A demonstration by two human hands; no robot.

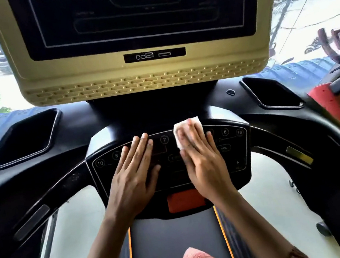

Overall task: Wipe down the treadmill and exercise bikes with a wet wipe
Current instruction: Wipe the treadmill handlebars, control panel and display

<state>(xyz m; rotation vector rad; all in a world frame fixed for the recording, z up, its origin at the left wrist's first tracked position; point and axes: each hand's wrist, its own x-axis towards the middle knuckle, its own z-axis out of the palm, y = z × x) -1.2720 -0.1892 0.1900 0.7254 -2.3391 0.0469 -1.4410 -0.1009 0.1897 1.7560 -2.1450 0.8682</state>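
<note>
Your right hand (202, 159) lies flat on the control panel (106, 173) of the treadmill (278, 130), fingers straight and close together, pressing a white wet wipe (179, 132) against it. The wet wipe sits under your fingers and palm. Its upper edge pokes out past your fingertips, and another strip shows beside your index finger, on the side facing your left hand (134, 171). You do not curl round it; you only press it down with an open palm.

Your left hand rests just beside the right, also flat and open on the panel, fingers straight, holding nothing. The two thumbs are near each other but apart.

Round numbered buttons show on the panel to the outside of each hand, and one marked 2 sits between the two sets of fingertips. Just below your right wrist is an orange-red button (184, 201) at the panel's lower edge.

Beyond your fingertips rises a beige housing (143, 72) with a dark screen (140, 14). A black recessed tray (26, 138) lies well out to the left of your left hand, and a second tray (271, 92) well out to the right of your right hand.

Below your forearms runs the black belt (174, 239) with orange edge lines
</note>
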